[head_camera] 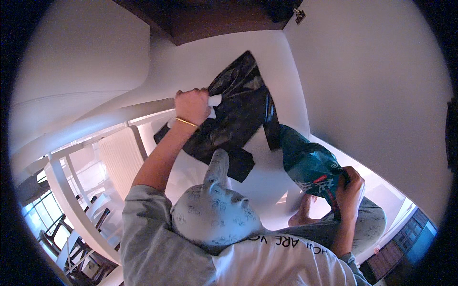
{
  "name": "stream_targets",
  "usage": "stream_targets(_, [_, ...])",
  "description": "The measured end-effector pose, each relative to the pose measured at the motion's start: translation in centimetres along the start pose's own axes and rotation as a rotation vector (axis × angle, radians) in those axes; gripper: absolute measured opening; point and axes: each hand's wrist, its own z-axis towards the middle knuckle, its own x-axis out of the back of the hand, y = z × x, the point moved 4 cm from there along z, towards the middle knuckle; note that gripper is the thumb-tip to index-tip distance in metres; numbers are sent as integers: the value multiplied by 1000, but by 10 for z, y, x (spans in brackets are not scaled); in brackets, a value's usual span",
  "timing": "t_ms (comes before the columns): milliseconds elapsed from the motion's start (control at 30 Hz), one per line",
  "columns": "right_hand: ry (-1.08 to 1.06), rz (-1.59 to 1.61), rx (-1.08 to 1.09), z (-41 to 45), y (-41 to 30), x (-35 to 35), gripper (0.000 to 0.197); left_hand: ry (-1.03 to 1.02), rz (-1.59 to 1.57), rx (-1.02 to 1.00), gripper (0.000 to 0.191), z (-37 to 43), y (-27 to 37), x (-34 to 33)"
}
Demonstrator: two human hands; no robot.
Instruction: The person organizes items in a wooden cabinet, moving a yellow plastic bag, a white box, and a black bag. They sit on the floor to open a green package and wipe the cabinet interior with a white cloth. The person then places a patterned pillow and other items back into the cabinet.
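My left hand [193, 105] is closed in a fist around a white folded piece [214, 100], whose ends stick out past the fingers. Under and beside that fist spreads a black glossy item [236, 111], a bag or a garment; I cannot tell which. Some of it may be inside the fist as well. On the right, my right hand [350, 189] grips the gathered edge of a dark green bag [311, 164] with white and red markings. The green bag's far end meets a narrow black strip [271, 125] of the black item.
My patterned trouser leg [218, 214] is bent in front of me, and a bare foot [302, 212] shows below the green bag. Overhead hangs a dark brown cabinet [222, 21] with a metal hinge [299, 16]. A pale panel [368, 89] rises at right; a white rail [121, 116] runs left.
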Motion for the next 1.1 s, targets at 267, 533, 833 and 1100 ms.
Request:
stream_targets(267, [-9,12,-9,4,1,-5,14,-97,-221,-264,62,-34,50,-46])
stream_targets(533, [-5,17,16,11,-1,-5,9,-170,-356,161,104,61,-56,-83])
stream_targets(833, [-125,-124,16,9,10,-39,19,-273,-431,184,62,43,5,-194])
stream_targets(1100, [-476,213,25,-16,24,-49,42,-212,-533,113,43,-38,34,31])
